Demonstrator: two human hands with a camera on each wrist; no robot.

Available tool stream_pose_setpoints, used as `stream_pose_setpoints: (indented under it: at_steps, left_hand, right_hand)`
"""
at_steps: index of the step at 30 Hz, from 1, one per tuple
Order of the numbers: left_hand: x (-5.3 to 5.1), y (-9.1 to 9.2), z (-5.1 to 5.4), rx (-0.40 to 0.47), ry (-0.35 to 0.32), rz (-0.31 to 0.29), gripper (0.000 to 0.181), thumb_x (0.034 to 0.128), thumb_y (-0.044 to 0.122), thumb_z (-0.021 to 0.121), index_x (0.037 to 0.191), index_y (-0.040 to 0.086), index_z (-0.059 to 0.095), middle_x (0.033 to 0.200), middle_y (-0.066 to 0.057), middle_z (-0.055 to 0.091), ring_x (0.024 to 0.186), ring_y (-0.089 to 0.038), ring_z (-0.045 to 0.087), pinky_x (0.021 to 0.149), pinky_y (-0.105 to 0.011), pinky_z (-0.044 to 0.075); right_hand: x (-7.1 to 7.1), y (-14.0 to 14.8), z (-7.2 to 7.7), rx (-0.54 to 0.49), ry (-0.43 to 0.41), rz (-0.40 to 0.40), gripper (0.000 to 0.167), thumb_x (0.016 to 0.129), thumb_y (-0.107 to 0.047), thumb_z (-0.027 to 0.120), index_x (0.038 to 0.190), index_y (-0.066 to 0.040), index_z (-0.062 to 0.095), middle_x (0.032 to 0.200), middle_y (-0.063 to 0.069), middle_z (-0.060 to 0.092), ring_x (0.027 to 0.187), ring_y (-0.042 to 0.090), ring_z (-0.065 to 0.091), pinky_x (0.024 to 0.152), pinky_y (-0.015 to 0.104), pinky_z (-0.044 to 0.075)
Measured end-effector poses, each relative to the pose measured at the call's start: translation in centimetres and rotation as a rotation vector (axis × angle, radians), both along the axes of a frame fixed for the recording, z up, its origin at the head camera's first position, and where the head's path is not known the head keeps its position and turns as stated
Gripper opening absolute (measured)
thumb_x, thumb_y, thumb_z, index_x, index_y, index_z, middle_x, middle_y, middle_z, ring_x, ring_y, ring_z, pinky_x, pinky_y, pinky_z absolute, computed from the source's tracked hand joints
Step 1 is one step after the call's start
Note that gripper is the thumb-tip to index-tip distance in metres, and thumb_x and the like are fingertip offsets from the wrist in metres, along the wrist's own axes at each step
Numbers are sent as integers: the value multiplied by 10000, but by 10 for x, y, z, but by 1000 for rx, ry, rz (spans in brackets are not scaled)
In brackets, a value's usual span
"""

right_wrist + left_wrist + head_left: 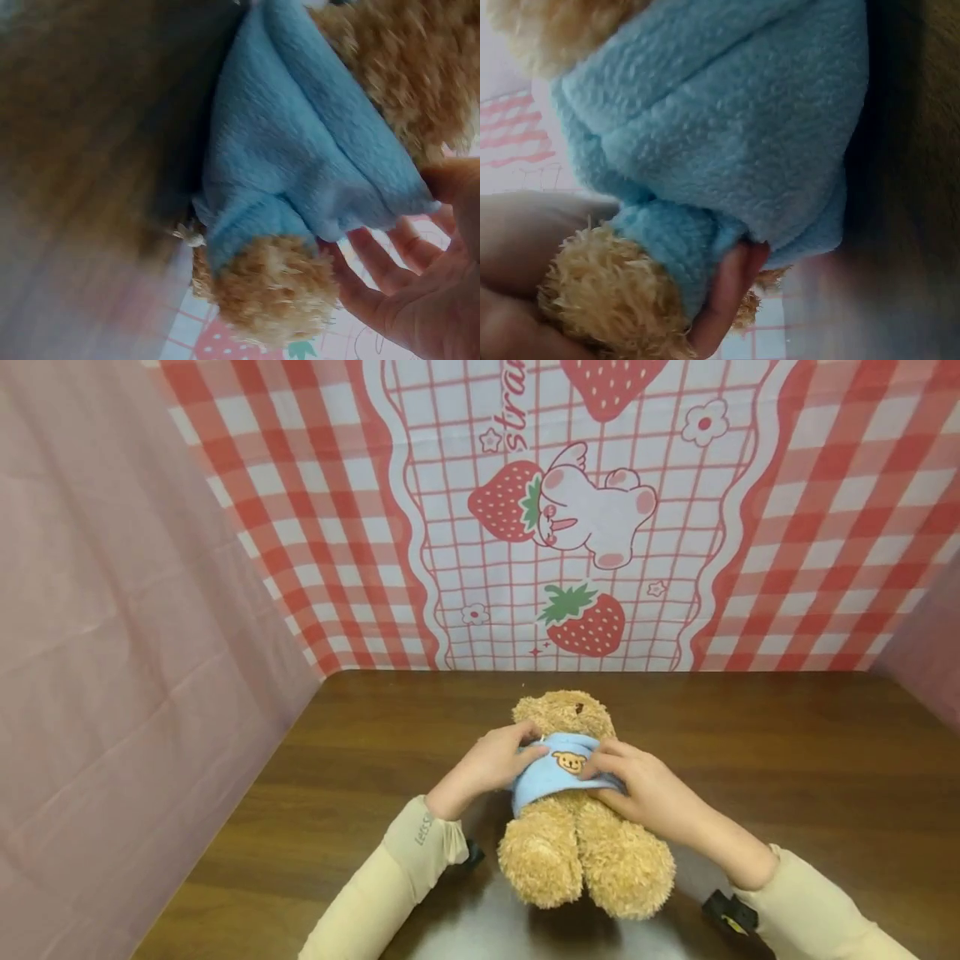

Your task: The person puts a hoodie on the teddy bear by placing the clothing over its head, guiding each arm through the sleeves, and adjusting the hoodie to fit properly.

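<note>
A fluffy tan teddy bear [543, 856] lies on its back on the table, legs toward me, wearing a light blue shirt [543, 781] with a small bear-face patch [570, 763]. On the left side, my left hand [491, 760] holds the bear's arm [619, 296], its fingers curled around the furry end and the blue sleeve [671, 244]. From the right, my right hand [652, 789] pinches the shirt near its lower edge [352, 142]. The other furry arm [274, 289] pokes out of its sleeve just beside those fingers. The bear's back is hidden.
The brown wooden table [360, 777] extends around the bear. Behind it hangs a red-and-white checked cloth [337, 527] printed with strawberries. A plain pink cloth [112, 652] hangs at the left. Black straps [729, 912] sit at the wrists.
</note>
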State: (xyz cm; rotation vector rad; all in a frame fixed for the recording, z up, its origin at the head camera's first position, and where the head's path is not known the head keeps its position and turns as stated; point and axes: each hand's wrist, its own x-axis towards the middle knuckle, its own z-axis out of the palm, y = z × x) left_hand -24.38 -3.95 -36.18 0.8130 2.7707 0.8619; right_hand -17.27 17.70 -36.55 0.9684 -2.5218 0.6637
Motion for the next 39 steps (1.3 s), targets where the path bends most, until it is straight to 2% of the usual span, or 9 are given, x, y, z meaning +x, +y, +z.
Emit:
stream_pose_setpoints:
  at_steps: [4,7,13,16,19,24,28,33,39]
  left_hand:
    - [3,2,-7,-13,36,61,330,948,327,462,1230,180,553,1199,-26,603,1056,-198,584,848,-337,468]
    - [2,-5,-9,4,16,19,367,970,319,411,1293,182,518,1268,-23,558,1127,-190,543,902,-340,444]
    - [-1,-27,-12,101,-296,-141,458,954,312,453,1398,249,357,1389,-69,418,778,-179,630,676,-320,529]
    - [-1,-32,-14,132,-396,-216,558,937,257,502,1438,244,258,1404,-88,380,767,-135,616,648,-316,537]
    - [-2,-30,-18,183,-405,-239,580,932,209,515,1445,211,244,1340,-110,447,806,-126,616,662,-315,537]
    - [-5,-19,-26,291,-388,-196,564,919,200,541,1427,196,296,1220,-135,534,768,-161,631,665,-322,536]
    - [-9,-14,-29,319,-389,-149,555,903,224,567,1408,214,339,1174,-127,561,706,-187,629,644,-329,536]
    - [-11,-14,-27,299,-387,-111,539,891,252,585,1387,227,378,1214,-109,546,742,-171,628,660,-330,535]
    - [-11,-21,-12,151,-173,-87,477,902,395,528,1326,186,465,1230,-49,557,884,-127,588,732,-274,479]
  right_hand:
    - [10,1,-2,3,-2,11,234,756,-60,711,861,-242,608,880,-123,567,790,25,510,613,224,444]
    - [13,9,-2,-33,-89,51,183,824,-116,658,916,-267,612,903,-147,555,786,3,503,618,221,440]
    - [4,31,-9,-114,-253,-105,225,871,-257,613,1062,-143,576,1053,-22,558,938,130,562,739,293,482]
    - [0,34,-16,-151,-483,-86,431,878,-289,601,1172,-16,444,1139,183,522,875,202,611,681,298,519]
    - [-4,34,-18,-193,-535,-94,400,887,-272,589,1156,-23,430,1158,238,525,846,225,624,667,316,520]
    - [-11,40,-15,-174,-356,-210,241,862,-218,623,1055,-121,517,1102,114,598,1066,329,545,810,455,446]
    - [-16,45,-16,-196,-483,-219,285,874,-240,606,1093,-96,495,1147,207,553,931,292,602,715,373,495]
    - [-20,48,-17,-164,-513,-248,336,878,-331,590,1114,-105,514,1160,206,558,939,259,584,699,352,477]
    - [-21,54,-10,-148,-449,-274,375,890,-382,556,1134,-97,550,1100,124,606,934,240,579,727,365,464]
